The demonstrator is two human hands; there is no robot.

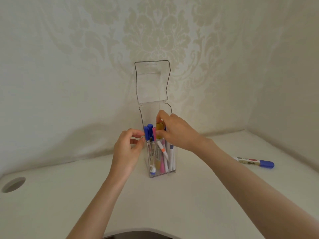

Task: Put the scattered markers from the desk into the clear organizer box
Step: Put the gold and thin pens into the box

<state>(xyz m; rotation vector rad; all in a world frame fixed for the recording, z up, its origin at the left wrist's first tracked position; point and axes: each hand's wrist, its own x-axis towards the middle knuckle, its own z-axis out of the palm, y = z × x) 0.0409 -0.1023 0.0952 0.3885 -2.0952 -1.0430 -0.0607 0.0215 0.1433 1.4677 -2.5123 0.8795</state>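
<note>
- The clear organizer box point(159, 163) stands mid-frame on the white bench point(172, 204), lid upright.
- The right hand point(174, 131) pinches a gold-capped marker point(159, 128) at the box mouth, hiding its barrel.
- The left hand point(127, 149) curls narrow against the box's left edge; whether it grips is unclear.
- One blue-capped marker point(255, 162) lies at right.

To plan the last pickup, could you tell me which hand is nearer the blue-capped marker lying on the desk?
Right. The right hand is at the box top, left of the marker; the left hand is farther left.
</note>
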